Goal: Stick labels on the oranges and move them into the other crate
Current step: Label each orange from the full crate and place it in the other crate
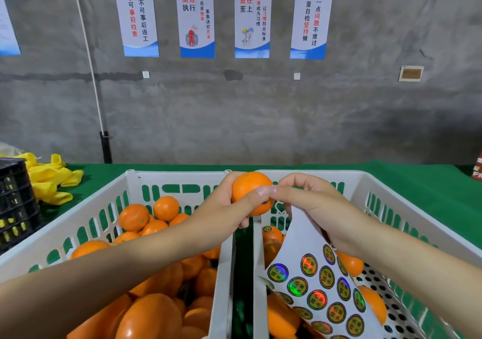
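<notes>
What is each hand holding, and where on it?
The left hand grips an orange round its near side. The right hand holds the label sheet by its top edge, also touching the orange.

Views: one, worn on the person's head.
Vantage: above the near ends of two white crates standing side by side on a green table (pixel 417 182).
Facing: forward and down, square to a grey wall (pixel 260 117) hung with posters (pixel 197 15).
Nearness: close; both forearms enter from the bottom corners, and the left hand (pixel 227 205), holding an orange (pixel 247 187), meets the right hand (pixel 315 205), holding a label sheet (pixel 313 273), at mid-frame.
Framing: wall fills the upper half; left crate (pixel 177 175) lower left, right crate (pixel 417 221) lower right, their near ends cut off by the bottom edge.
Lens: wide angle; crate walls splay outward.
</notes>
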The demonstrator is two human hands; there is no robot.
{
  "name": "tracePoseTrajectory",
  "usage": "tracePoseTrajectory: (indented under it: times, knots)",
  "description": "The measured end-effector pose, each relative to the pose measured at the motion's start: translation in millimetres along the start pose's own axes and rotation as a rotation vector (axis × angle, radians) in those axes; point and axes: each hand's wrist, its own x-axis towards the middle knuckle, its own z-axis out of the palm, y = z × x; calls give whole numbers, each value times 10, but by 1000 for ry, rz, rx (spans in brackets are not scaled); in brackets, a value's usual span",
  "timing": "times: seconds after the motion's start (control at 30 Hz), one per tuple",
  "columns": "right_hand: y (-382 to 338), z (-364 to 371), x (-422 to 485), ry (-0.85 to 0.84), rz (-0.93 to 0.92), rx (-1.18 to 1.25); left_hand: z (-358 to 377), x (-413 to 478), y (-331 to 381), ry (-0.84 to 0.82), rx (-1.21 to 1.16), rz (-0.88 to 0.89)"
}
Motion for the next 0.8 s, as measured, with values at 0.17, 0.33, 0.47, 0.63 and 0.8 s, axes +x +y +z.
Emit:
tracePoseTrajectory:
  times: [0.17, 0.33, 0.47, 0.63, 0.8]
  knots:
    - [-95, -74, 33, 155, 21, 130, 55, -29, -25, -26, -48, 23]
    - [-67, -102, 46, 180, 8, 5, 96, -119, -18, -224, 97, 76]
    - [-75, -61, 39, 133, -34, -46, 97, -143, 99, -302, 393, 129]
    - [-15, -35, 78, 202, -59, -83, 134, -136, 227, -420, 698, 202]
    - [61, -54, 147, 285, -27, -102, 100, -142, 195, -291, 808, 296]
